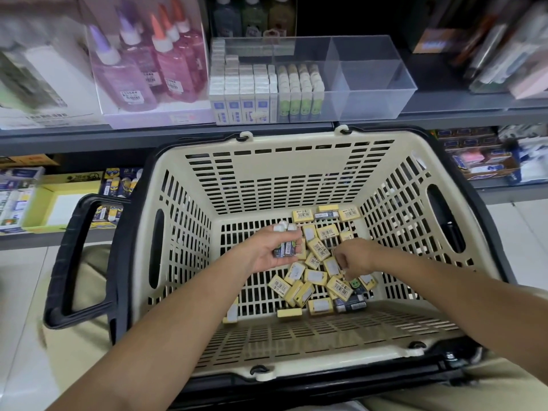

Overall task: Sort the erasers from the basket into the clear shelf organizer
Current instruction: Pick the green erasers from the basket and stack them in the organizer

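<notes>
A cream plastic basket with black handles sits in front of me. Several yellow-sleeved erasers and a few dark blue ones lie on its floor. My left hand is palm up inside the basket and holds a small bunch of dark-sleeved erasers with white ends. My right hand reaches down into the pile, its fingers curled among the erasers; what it holds is hidden. The clear shelf organizer stands on the shelf above, its left compartments filled with blue-white and green-white erasers, its right compartments bare.
Pink and purple glue bottles stand left of the organizer. Boxed stationery fills the lower shelf on the right, and a yellow tray sits on the lower shelf at the left. The grey shelf edge runs just behind the basket.
</notes>
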The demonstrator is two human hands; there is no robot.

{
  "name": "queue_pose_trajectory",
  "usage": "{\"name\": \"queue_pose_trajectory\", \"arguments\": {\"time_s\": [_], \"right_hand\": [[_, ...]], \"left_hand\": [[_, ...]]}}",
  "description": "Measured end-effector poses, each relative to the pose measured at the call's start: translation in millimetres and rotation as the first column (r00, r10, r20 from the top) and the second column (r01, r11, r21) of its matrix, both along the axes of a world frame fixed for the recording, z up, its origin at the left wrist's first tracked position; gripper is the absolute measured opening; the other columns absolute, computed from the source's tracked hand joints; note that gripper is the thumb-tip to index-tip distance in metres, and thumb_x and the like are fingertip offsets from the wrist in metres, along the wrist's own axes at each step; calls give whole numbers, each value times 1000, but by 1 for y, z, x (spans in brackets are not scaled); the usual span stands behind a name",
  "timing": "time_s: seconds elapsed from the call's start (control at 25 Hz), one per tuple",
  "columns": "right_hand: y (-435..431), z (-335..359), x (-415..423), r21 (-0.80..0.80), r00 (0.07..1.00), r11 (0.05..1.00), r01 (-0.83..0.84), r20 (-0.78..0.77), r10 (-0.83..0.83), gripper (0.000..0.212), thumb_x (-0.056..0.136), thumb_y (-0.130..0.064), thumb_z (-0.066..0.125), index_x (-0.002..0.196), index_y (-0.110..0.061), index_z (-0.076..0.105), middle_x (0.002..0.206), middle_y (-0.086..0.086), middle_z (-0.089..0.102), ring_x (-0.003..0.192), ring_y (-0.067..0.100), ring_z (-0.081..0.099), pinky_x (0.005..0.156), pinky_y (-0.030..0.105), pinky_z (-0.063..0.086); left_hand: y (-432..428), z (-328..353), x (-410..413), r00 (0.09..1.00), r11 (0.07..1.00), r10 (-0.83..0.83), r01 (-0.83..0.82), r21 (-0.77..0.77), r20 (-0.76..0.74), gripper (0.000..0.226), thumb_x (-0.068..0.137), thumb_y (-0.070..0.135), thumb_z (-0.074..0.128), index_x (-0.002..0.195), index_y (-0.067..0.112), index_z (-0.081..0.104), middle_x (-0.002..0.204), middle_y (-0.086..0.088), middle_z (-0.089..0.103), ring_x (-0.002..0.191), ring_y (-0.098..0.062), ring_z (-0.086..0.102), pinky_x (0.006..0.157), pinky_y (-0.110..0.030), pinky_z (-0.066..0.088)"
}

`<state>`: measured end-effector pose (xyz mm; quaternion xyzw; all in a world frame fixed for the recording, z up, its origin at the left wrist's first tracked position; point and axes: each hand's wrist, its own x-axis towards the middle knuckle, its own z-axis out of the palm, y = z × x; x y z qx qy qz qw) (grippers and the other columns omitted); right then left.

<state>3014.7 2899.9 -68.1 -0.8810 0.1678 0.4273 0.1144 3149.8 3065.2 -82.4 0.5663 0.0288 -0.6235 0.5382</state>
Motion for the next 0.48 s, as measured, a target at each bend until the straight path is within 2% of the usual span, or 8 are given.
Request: {"name": "queue_pose_trajectory", "arguments": {"time_s": [0.08,0.12,0.16,0.24,0.32,0.44,0.48], "right_hand": [[-6,13,7,119,979,979,163,101,-176,18,81,-17,69,79,-20,52,84,-5,57,76,8,55,58,18,40],[-8,23,13,217,939,939,266,161,-303,15,82,-16,69,80,-19,53,81,-4,61,71,6,58,58,17,43],[-9,31,19,345,879,869,353,196,-435,13,82,-15,68,82,-17,55,78,-1,64,67,6,61,57,17,47],[-1,41,26,610,752,659,440,150,-642,11,81,-10,68,86,-11,58,75,4,67,61,6,63,59,16,52],[12,42,28,728,693,524,442,93,-715,12,82,-5,67,90,-6,59,78,8,68,66,9,66,65,16,55],[13,41,26,791,635,398,465,16,-772,13,84,-2,63,97,-3,60,85,10,70,77,14,68,72,19,56],[8,42,25,772,630,397,496,-5,-777,13,84,-3,63,97,-4,61,85,9,70,77,14,68,72,19,56]], "left_hand": [[0,-1,-4,998,998,-53,53,21,23,25,76,11,75,97,11,62,79,-4,71,68,-13,68,64,-29,57],[0,-1,-6,997,997,-77,76,23,25,23,76,10,74,96,11,62,79,-3,72,70,-14,68,64,-29,57],[-1,-1,-8,995,995,-93,93,20,20,22,77,10,73,95,12,62,80,-3,72,72,-15,68,65,-31,57],[0,1,-9,994,994,-112,113,7,-15,23,77,14,72,97,14,61,88,-6,72,79,-20,69,68,-37,58],[0,4,-9,990,992,-124,121,-40,-72,32,73,22,74,101,14,60,90,-8,72,82,-23,70,68,-42,58],[1,9,-7,980,980,-175,164,-114,-91,41,66,26,77,101,13,61,86,-7,72,79,-20,69,64,-33,57],[0,11,-8,979,979,-187,179,-102,-78,46,63,25,79,103,11,60,89,-8,71,81,-19,68,64,-31,56]]}}
